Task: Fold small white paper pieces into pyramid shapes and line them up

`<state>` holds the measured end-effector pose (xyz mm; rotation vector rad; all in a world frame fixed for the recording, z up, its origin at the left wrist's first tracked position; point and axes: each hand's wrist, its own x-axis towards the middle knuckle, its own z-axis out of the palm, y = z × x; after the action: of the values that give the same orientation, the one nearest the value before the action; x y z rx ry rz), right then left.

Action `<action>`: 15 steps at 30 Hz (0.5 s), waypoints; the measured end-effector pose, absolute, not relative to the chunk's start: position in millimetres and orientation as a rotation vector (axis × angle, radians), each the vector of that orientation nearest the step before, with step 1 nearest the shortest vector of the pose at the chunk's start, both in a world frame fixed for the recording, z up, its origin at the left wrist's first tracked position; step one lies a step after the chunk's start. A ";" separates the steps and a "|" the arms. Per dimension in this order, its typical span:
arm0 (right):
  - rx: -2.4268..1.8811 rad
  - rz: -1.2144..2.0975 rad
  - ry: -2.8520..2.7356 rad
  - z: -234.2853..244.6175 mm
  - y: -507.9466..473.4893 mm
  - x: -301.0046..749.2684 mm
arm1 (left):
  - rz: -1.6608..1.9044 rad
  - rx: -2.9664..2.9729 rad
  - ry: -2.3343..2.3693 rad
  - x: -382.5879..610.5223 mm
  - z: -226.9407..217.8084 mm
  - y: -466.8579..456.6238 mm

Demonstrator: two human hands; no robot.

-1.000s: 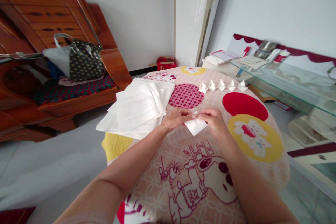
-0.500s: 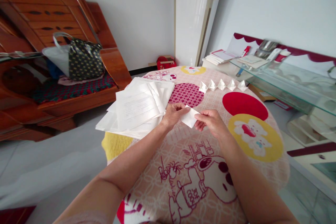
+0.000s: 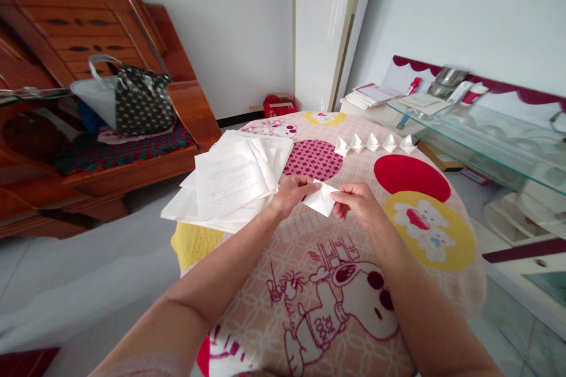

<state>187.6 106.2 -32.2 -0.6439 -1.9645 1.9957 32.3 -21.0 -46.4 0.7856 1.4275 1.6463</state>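
A small folded piece of white paper (image 3: 320, 199) is held above the table between both hands. My left hand (image 3: 293, 192) pinches its left corner, thumb on top. On the right corner, my right hand (image 3: 356, 200) has thumb and fingers closed. A row of several folded white paper shapes (image 3: 372, 142), pointed at the top, stands farther back on the table. Left of my left hand lies a loose stack of white sheets (image 3: 230, 182), the top one with printed lines and a crease.
A cartoon-patterned cloth covers the round table (image 3: 292, 247). To the right is a glass-topped stand (image 3: 495, 135) with papers and a metal container. A wooden bench (image 3: 145, 153) with a dark patterned bag (image 3: 144, 100) stands at left, a tall white cabinet unit (image 3: 318, 35) behind.
The folded paper has turned slightly and shows a wider face between the hands. My right hand has shifted a little to the right. The stack and the row stay put.
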 end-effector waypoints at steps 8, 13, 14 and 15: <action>-0.706 1.997 -1.736 -41.0 109.4 181.2 | 1.498 0.720 1.438 27.2 -45.6 -21.8; -0.719 2.033 -1.745 -41.4 106.9 181.2 | 1.577 0.607 1.404 35.3 -44.1 -20.4; -0.723 2.027 -1.713 -42.0 107.5 181.2 | 1.525 0.613 1.394 36.1 -43.9 -21.1; -0.728 2.020 -1.678 -42.7 108.6 181.2 | 1.463 0.629 1.383 36.4 -43.8 -21.9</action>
<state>181.2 108.6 -42.7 -0.7279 -1.6784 2.0199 36.4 -21.9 -43.8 0.6293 1.3826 1.4632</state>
